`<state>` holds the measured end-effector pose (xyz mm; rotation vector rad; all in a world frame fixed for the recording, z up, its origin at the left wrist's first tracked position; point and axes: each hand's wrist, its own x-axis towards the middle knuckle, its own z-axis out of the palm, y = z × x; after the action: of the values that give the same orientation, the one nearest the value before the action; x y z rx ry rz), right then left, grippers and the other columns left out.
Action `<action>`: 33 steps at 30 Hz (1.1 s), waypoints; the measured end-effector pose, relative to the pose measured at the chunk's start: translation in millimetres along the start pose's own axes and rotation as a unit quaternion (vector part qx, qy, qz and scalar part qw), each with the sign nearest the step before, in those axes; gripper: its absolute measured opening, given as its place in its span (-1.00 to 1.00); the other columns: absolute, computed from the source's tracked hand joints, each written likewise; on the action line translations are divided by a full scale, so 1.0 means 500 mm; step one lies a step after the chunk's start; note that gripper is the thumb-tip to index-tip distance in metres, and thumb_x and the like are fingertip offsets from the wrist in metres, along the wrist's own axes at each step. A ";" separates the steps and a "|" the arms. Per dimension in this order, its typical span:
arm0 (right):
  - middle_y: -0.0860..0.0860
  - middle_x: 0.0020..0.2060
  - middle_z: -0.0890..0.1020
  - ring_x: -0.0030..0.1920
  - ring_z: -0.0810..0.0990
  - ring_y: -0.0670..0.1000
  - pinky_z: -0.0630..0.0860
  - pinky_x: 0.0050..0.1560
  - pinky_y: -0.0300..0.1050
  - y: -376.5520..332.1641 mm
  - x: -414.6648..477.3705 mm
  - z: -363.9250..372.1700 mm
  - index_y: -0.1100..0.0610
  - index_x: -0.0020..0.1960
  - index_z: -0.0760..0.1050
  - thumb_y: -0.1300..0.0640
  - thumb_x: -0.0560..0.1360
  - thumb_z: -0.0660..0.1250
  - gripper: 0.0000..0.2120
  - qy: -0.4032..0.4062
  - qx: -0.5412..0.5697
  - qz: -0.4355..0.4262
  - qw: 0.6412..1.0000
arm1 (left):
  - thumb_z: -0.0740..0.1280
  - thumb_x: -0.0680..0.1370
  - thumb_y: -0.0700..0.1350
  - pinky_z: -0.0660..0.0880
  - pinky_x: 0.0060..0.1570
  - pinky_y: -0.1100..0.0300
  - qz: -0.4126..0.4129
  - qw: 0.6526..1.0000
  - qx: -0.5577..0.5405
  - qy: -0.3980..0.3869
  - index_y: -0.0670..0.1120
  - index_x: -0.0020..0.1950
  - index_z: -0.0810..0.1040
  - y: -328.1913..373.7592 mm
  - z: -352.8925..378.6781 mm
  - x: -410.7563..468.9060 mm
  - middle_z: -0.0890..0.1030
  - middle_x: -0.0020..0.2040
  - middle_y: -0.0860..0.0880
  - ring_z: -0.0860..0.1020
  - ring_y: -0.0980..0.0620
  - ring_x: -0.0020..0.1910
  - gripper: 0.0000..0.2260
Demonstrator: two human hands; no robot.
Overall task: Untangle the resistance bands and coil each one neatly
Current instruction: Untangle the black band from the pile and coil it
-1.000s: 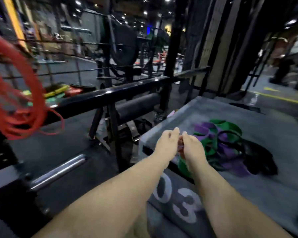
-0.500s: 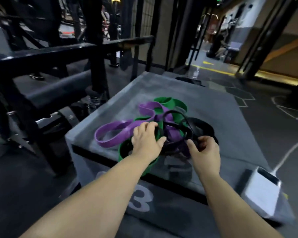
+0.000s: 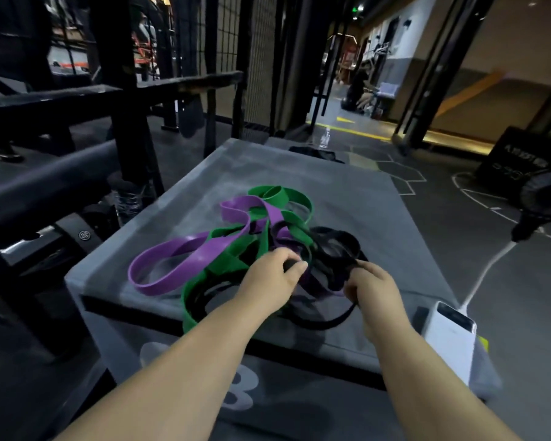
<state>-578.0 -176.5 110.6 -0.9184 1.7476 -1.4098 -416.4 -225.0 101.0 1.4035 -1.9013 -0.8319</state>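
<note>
A tangle of resistance bands lies on a grey padded box. A purple band loops out to the left, a green band runs from the back down to the box's front edge, and a black band sits knotted at the right. My left hand pinches a black strand in the middle of the tangle. My right hand is closed around another part of the black band, near the front right of the pile.
A white power bank with a white cable lies at the box's front right corner. Black steel rack bars and a roller pad stand close on the left. A floor fan is at the right. A water bottle stands beyond the box.
The view swung from the rack on the left onto the box. My hands separated from each other and took hold of the black band, and the tangle has been pulled slightly toward the front edge.
</note>
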 end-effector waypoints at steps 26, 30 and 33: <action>0.05 -0.42 0.51 -0.45 0.46 0.00 0.41 -0.40 -0.15 -0.008 -0.089 -0.155 0.17 -0.18 0.53 -0.15 0.29 0.48 -0.61 -0.184 -0.086 0.105 0.973 | 0.38 0.50 -0.31 0.48 -0.16 0.32 -0.045 0.908 -0.326 -0.258 -0.07 0.15 0.45 0.053 0.047 -0.137 0.61 -0.11 0.01 0.56 0.17 -0.22 -0.71; -0.02 -0.41 0.56 -0.46 0.61 0.01 0.59 -0.28 -0.06 -0.008 -0.088 -0.158 0.10 -0.20 0.53 -0.13 0.50 0.38 -0.71 -0.124 -0.250 0.052 0.959 | 0.42 0.49 -0.14 0.51 -0.10 0.29 0.037 0.971 -0.106 -0.211 0.09 0.10 0.44 0.041 0.061 -0.131 0.61 -0.07 0.15 0.55 0.22 -0.19 -0.73; -0.06 -0.41 0.54 -0.50 0.60 -0.07 0.49 -0.35 -0.19 -0.023 -0.101 -0.157 0.00 -0.21 0.48 -0.20 0.52 0.30 -0.71 -0.101 -0.376 -0.019 0.921 | 0.45 0.45 -0.05 0.45 0.18 0.18 0.106 0.985 0.020 -0.132 0.15 0.16 0.44 0.033 0.072 -0.130 0.41 0.09 0.28 0.45 0.20 0.12 -0.65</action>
<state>-618.9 -96.6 139.2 -1.4330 2.1388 -0.5955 -438.7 -153.9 84.7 1.1305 -2.2335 -0.9156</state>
